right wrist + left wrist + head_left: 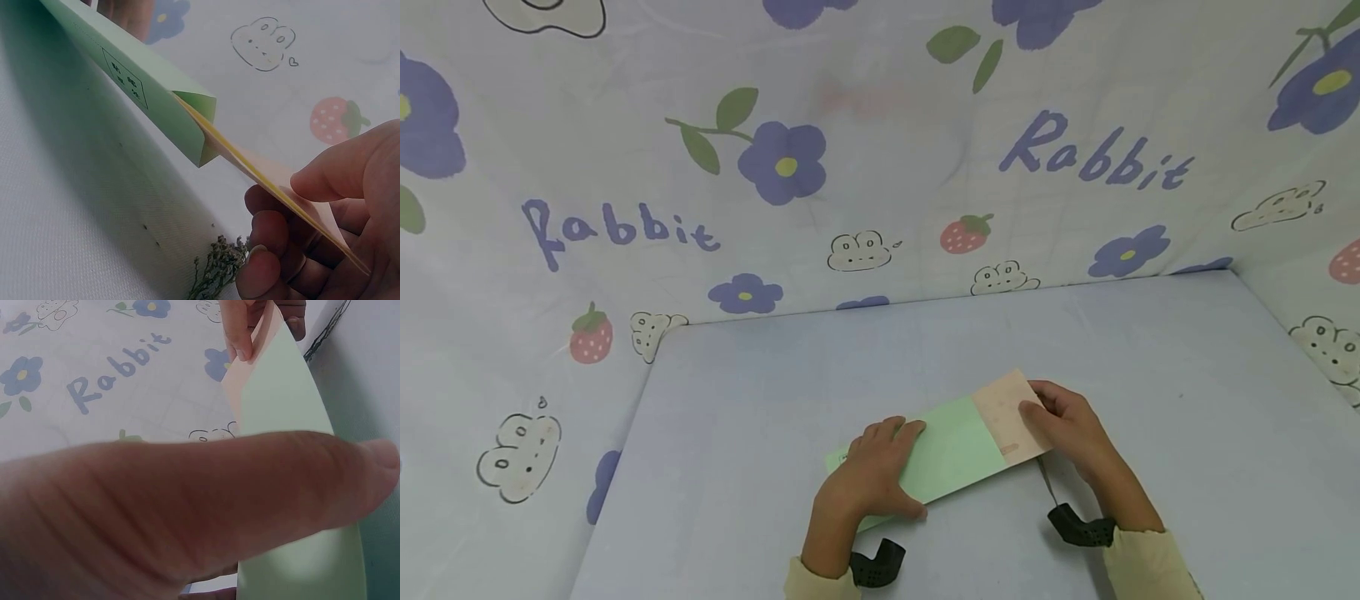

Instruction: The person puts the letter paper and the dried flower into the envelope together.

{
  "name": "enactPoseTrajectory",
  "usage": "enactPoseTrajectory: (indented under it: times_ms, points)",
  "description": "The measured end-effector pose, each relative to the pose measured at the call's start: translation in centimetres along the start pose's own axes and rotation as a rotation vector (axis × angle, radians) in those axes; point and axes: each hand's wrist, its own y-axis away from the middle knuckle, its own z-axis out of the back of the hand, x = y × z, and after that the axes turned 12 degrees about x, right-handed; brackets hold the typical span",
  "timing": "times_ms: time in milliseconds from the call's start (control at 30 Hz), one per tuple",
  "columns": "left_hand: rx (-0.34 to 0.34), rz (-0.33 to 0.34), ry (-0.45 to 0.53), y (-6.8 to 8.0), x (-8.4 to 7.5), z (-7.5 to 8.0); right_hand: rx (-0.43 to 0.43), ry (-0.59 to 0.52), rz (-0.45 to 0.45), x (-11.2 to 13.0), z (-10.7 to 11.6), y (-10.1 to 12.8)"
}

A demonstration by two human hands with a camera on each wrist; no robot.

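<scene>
A pale green paper sleeve [951, 442] lies slantwise across the front middle in the head view, held above the table. My left hand [874, 477] grips its left part, thumb [275, 494] on the near side. From the sleeve's right end sticks out a pale pink card [1011, 417], layered and with a yellowish edge in the right wrist view. My right hand [1075, 429] pinches the card's outer end between thumb and curled fingers [269, 228]. Black print in a box marks the sleeve's side [128, 78]. The rest of the card is hidden inside.
A dried flower sprig [219, 265] shows just below the right fingers, its thin stem [1048, 483] under the card. Pale cloth covers the table [737, 400]. A printed curtain [880, 150] with flowers and rabbits rises behind and at both sides. Black wrist mounts [878, 565] sit at both wrists.
</scene>
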Motion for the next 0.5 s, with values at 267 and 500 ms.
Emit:
enactPoseTrajectory:
  times_ms: [267, 500]
  points:
    - [0.005, 0.001, -0.003, 0.0, -0.07, 0.02, 0.007, -0.009, 0.009, 0.03, -0.02, 0.06]
    - [-0.002, -0.009, -0.004, 0.19, -0.18, 0.15, 0.014, -0.014, 0.019, 0.06, -0.05, 0.07]
